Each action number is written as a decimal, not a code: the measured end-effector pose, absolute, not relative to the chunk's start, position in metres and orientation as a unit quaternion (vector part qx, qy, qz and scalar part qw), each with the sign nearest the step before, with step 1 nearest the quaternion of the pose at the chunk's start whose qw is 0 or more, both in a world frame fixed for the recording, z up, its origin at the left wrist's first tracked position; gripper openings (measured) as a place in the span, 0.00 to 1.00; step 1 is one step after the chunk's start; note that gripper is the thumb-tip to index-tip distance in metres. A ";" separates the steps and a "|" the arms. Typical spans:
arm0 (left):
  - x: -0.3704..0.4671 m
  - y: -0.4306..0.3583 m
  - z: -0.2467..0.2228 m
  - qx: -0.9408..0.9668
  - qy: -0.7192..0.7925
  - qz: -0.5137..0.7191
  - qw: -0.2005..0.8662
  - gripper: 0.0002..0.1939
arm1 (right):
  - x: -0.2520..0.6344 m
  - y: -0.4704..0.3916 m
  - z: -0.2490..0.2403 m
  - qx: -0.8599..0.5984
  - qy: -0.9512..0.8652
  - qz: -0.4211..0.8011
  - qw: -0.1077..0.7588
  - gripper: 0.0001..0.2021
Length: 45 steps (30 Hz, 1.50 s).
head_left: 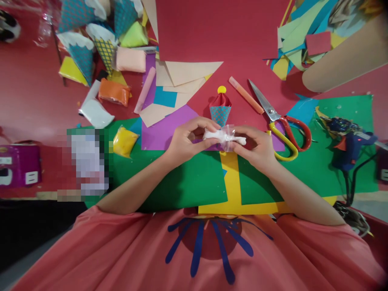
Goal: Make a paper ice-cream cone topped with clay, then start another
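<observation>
White modelling clay [214,134] in a clear plastic wrapper [228,137] is held between both hands above the coloured paper. My left hand [192,139] is closed around the thicker lump. With bent fingers, my right hand [254,147] pinches the wrapper, and a thin strand of clay sticks out toward its palm. Just beyond the hands lies a small paper ice cream cone [220,114] with a blue patterned cone, red folded paper and a yellow round top. Scissors [274,115] with red and yellow handles lie open to the right, beside an orange glue-stick-like tube [246,95].
At the upper left are several paper cones [80,50] and packets of clay, including an orange one [113,92]. A yellow packet [125,141] sits near my left forearm. A blue glue gun [350,149] stands at right, below a beige cylinder [345,56]. Paper scraps [182,76] lie ahead.
</observation>
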<state>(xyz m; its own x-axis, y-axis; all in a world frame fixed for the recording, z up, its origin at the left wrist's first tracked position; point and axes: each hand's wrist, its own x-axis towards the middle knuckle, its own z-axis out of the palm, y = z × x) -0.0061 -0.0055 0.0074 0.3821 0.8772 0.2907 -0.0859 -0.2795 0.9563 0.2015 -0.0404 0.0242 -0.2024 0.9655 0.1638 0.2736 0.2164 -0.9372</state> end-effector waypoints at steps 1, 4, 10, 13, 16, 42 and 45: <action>-0.006 -0.007 0.007 0.658 0.299 0.466 0.510 0.07 | 0.201 -0.041 0.024 -0.469 -0.662 0.413 0.414 0.11; -0.005 -0.009 0.009 0.675 0.302 0.471 0.482 0.06 | 0.199 -0.043 0.025 -0.460 -0.669 0.409 0.416 0.12; -0.004 -0.010 0.012 0.651 0.284 0.469 0.524 0.07 | 0.194 -0.047 0.025 -0.470 -0.656 0.435 0.399 0.14; -0.003 -0.011 0.011 0.657 0.275 0.467 0.524 0.05 | 0.193 -0.048 0.024 -0.464 -0.666 0.436 0.389 0.14; 0.000 -0.013 0.010 0.660 0.284 0.461 0.521 0.05 | 0.192 -0.048 0.022 -0.449 -0.684 0.420 0.392 0.11; -0.003 -0.006 0.007 0.642 0.315 0.492 0.496 0.06 | 0.202 -0.039 0.032 -0.469 -0.685 0.403 0.385 0.12; -0.003 -0.007 0.008 0.660 0.312 0.483 0.482 0.05 | 0.200 -0.040 0.029 -0.456 -0.694 0.404 0.384 0.13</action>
<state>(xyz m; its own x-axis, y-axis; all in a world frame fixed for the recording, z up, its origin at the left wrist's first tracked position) -0.0032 -0.0070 0.0075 0.3376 0.8788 0.3372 -0.0538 -0.3396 0.9390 0.2004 -0.0396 0.0291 -0.2888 0.9433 0.1638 0.3230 0.2570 -0.9108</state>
